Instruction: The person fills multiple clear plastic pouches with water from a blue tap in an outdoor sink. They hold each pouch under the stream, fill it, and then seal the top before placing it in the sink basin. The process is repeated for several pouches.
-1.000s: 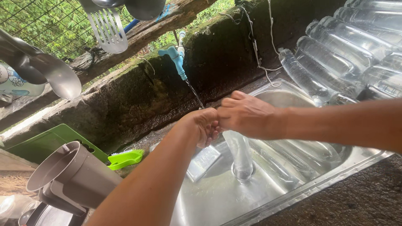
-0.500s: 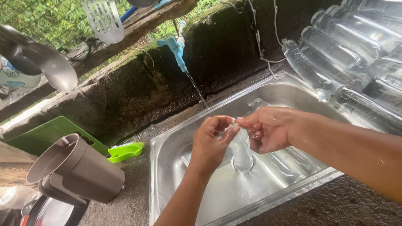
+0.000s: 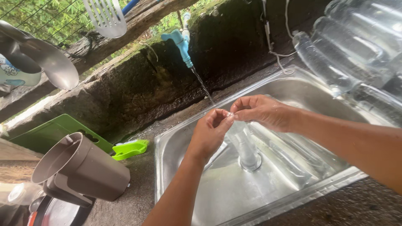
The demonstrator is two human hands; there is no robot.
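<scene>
Over the steel sink [image 3: 176, 138], my left hand [image 3: 211, 132] and my right hand [image 3: 261, 111] meet fingertip to fingertip. Together they pinch a small clear piece [image 3: 230, 115]; it is too small to tell what it is. Just below the hands, a clear plastic bottle [image 3: 245, 146] stands upright over the drain. A blue tap [image 3: 181, 42] on the mossy stone wall pours a thin stream of water [image 3: 203, 86] that falls just behind my hands.
Clear plastic bottles [image 3: 335, 62] lie stacked at the sink's right. To the left are a brown jug [image 3: 79, 167] on its side, a green brush [image 3: 130, 148] and a green board [image 3: 50, 134]. A ladle [image 3: 46, 58] and slotted spatula [image 3: 106, 16] hang above.
My hands have drawn back from the tap's stream to the middle of the sink, and now pinch the small clear piece between their fingertips.
</scene>
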